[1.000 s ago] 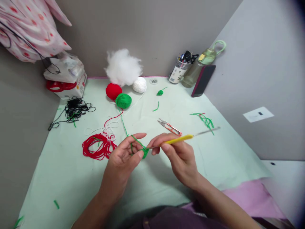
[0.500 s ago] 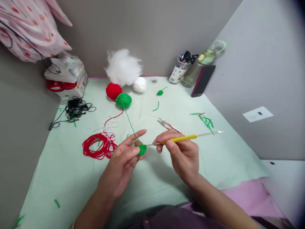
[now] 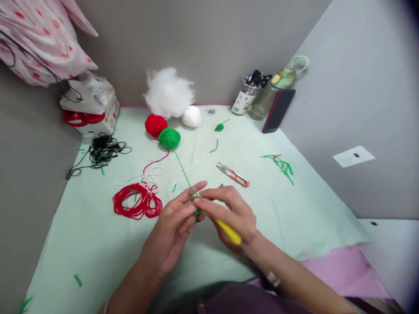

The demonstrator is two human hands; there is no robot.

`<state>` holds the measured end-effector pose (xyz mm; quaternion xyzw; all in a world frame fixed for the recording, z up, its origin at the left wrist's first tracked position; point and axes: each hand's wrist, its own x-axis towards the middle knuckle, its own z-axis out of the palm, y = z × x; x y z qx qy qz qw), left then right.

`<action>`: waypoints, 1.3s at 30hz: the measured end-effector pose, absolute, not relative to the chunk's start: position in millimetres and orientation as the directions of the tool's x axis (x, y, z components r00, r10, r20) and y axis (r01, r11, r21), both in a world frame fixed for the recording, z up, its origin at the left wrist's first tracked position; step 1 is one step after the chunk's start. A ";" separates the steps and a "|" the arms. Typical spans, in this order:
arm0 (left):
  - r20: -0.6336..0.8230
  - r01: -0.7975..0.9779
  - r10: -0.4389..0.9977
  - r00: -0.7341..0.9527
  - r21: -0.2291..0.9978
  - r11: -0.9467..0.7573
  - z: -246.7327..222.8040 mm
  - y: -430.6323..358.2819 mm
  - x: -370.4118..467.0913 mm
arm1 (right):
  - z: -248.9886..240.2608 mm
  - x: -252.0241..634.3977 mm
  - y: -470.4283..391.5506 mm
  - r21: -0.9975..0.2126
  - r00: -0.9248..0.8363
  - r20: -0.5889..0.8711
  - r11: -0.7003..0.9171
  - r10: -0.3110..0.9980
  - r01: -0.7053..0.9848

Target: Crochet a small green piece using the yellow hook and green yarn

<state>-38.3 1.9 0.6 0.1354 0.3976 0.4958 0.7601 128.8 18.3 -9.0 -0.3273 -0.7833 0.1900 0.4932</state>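
My left hand (image 3: 173,226) pinches a small green crocheted piece (image 3: 197,212), mostly covered by fingers. Green yarn runs over the left index finger from the green yarn ball (image 3: 169,138) farther back. My right hand (image 3: 234,213) is closed on a crochet hook (image 3: 230,232) with a yellow handle, which points down toward my body. Its fingertips meet the left fingers at the green piece, so the hook's working tip is hidden. Just beyond my right hand lie orange-handled thread snips (image 3: 235,175).
Red yarn loops (image 3: 131,200) and a black yarn tangle (image 3: 106,148) lie to the left. Behind are a red ball (image 3: 156,125), a white ball (image 3: 191,117) and white stuffing (image 3: 170,92). A pen cup (image 3: 245,99), bottle (image 3: 266,98) and phone (image 3: 279,110) stand back right.
My right hand has moved in against the left fingertips, and the hook's yellow handle has swung from pointing right to pointing down toward me. The snips now show fully.
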 end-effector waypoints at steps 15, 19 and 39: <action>-0.316 -0.420 0.941 0.121 0.843 0.337 -7.8 -0.4 -44.8 | -4.6 128.2 34.9 -0.968 -0.207 0.167 0.120 0.964 -0.221; -0.327 -0.390 0.942 0.076 0.860 0.330 -7.2 1.3 -48.5 | -1.8 132.6 34.5 -0.977 -0.242 0.172 0.133 0.955 -0.169; -0.413 -0.630 0.892 0.185 0.647 0.430 -2.2 1.7 -43.5 | -3.4 133.3 23.6 -0.873 -0.157 0.477 0.486 0.865 0.029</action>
